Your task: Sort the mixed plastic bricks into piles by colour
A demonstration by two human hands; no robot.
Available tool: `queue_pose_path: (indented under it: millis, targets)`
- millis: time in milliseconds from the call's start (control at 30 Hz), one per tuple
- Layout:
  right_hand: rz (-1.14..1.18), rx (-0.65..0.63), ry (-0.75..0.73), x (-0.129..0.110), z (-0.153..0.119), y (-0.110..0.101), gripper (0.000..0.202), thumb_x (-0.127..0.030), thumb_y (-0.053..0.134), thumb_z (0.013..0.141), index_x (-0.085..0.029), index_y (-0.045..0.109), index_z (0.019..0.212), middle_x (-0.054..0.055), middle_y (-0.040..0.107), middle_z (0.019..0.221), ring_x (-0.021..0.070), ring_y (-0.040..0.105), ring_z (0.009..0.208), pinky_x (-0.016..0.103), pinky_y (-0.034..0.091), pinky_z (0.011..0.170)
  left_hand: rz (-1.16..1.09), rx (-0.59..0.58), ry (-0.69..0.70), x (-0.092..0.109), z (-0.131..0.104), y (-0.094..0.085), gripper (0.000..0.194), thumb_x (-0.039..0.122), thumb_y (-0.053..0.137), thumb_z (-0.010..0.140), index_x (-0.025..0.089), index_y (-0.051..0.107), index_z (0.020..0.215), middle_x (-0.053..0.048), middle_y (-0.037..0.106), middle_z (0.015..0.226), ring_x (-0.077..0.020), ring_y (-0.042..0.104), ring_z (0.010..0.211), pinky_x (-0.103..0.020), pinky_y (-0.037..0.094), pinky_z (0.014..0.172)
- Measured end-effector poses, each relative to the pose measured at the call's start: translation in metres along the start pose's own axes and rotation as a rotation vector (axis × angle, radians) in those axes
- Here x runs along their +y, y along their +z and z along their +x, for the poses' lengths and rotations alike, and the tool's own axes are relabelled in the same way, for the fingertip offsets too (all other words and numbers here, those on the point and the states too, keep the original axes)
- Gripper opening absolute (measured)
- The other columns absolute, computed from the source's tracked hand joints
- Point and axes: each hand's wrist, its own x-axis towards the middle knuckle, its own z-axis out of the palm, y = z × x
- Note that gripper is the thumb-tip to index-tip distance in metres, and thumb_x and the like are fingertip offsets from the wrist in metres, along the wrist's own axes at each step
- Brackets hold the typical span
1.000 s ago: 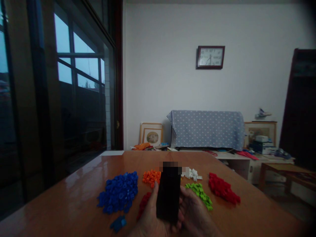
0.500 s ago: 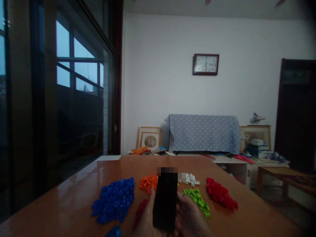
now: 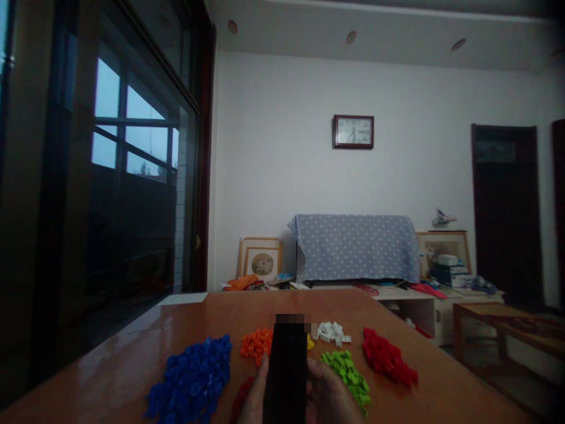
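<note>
Low in the middle of the head view, a black phone [image 3: 286,377] is held upright between my two hands, its top edge blurred into pixels. My left hand [image 3: 253,397] is closed around its left side, and my right hand [image 3: 332,393] grips the right side. Small plastic pieces lie in piles around them: blue [image 3: 194,377] to the left, orange [image 3: 256,344] behind my left hand, dark red [image 3: 241,399] beside it. A bit of yellow [image 3: 310,341] shows past the phone. White [image 3: 332,333], green [image 3: 346,376] and red [image 3: 388,358] piles lie to the right.
Everything lies on a glossy brown table [image 3: 176,324], with a white sheet [image 3: 183,298] at its far left corner. Beyond stand a white cabinet [image 3: 424,306] and a cloth-covered object [image 3: 353,247]. A low wooden table [image 3: 474,309] is at right, a large window [image 3: 136,176] at left.
The view has tilted up and turned slightly right, so the table, piles and hands sit lower in it. A bluish item at the bottom left edge has left view. Both hands still hold the phone.
</note>
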Motion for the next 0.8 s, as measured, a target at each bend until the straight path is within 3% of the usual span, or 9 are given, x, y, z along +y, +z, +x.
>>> queue_pose_path:
  millis: [67,200,400,567,800]
  targets:
    - [-0.058,-0.002,0.066,-0.001,-0.008,0.003,0.041,-0.057,0.058,0.077,-0.020,0.050,0.062,-0.003,0.051,0.041,0.0102,0.039,0.028,0.019,0.028,0.031,0.027,-0.011,-0.116,-0.005,-0.006,0.001,0.060,0.058,0.037,0.095,0.008,0.068,0.105,-0.016,0.072,0.082,-0.0271,0.069,0.081,-0.040,0.052,0.079]
    - [-0.120,-0.038,0.116,-0.003,-0.021,0.009,0.045,-0.063,0.047,0.083,-0.021,0.047,0.065,-0.002,0.051,0.039,0.0142,0.043,0.030,0.022,0.033,0.031,0.048,-0.008,-0.260,-0.014,-0.018,0.003,0.081,0.075,0.029,0.087,0.006,0.064,0.112,-0.018,0.071,0.080,-0.0261,0.068,0.069,-0.038,0.051,0.068]
    - [-0.129,-0.057,0.087,-0.004,-0.027,0.012,0.044,-0.062,0.048,0.084,-0.020,0.048,0.070,-0.003,0.052,0.042,0.0135,0.045,0.032,0.021,0.035,0.035,0.023,0.007,-0.186,-0.022,-0.018,-0.002,0.088,0.079,0.025,0.085,0.004,0.062,0.113,-0.018,0.071,0.080,-0.0251,0.068,0.066,-0.033,0.049,0.060]
    - [-0.130,-0.054,0.059,-0.004,-0.029,0.015,0.041,-0.059,0.046,0.088,-0.021,0.047,0.072,-0.003,0.053,0.043,0.0147,0.047,0.033,0.022,0.037,0.035,0.037,0.013,-0.178,-0.023,-0.017,-0.004,0.088,0.079,0.025,0.085,0.005,0.061,0.115,-0.017,0.071,0.079,-0.0240,0.068,0.064,-0.032,0.049,0.060]
    - [-0.168,-0.017,0.106,-0.008,-0.033,0.020,0.044,-0.063,0.048,0.083,-0.021,0.046,0.071,-0.004,0.050,0.042,0.0137,0.046,0.034,0.021,0.034,0.037,0.038,0.024,-0.195,-0.021,-0.018,-0.001,0.090,0.080,0.023,0.084,0.004,0.061,0.116,-0.018,0.071,0.080,-0.0240,0.067,0.065,-0.032,0.049,0.060]
